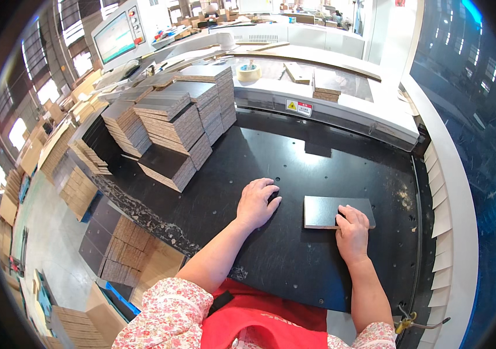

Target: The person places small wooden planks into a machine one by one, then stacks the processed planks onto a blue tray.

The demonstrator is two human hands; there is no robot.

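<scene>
A grey laminated chipboard panel (321, 210) lies flat on the black worktable (248, 256), its long sides running left to right. At the panel's near right part, my right hand (352, 230) grips it, with bent fingers over its top and the palm at its near edge. The hand covers that corner, and what the fingertips do underneath is hidden. My left hand (258, 202) is to the left of the panel and apart from it. It rests on the bare tabletop, holding nothing, with its fingers loosely bent and the thumb apart.
Tall stacks of chipboard panels (169, 131) stand at the table's far left. Behind is a white machine beam (341, 110) with a tape roll (248, 72) and a small panel stack (326, 85) beyond. More panels (123, 250) are stacked below left. A white guard (457, 232) borders the right.
</scene>
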